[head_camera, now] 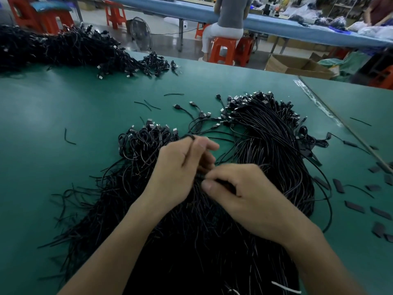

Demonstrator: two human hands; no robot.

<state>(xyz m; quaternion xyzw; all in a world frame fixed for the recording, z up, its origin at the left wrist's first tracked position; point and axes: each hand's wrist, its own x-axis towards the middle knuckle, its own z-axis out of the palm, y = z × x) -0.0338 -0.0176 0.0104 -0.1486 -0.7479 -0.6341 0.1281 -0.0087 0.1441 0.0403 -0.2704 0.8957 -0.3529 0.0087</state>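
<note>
A big heap of thin black USB cables (pixel 270 137) covers the middle of the green table (pixel 63 107), plugs pointing away from me. My left hand (pixel 180 167) holds a small bundle of these cables, and one black cable runs over its index finger. My right hand (pixel 240 192) pinches black cable strands just right of the left hand, thumb and fingers curled round them. Both hands hover above the near part of the heap, which hides the table below them.
A second large cable pile (pixel 63 47) lies at the far left. Short black wire ties (pixel 69 137) and flat black sleeves (pixel 338 185) are scattered about. Beyond the table edge: orange stools (pixel 223 50), a cardboard box (pixel 297 66), a seated person (pixel 229 20).
</note>
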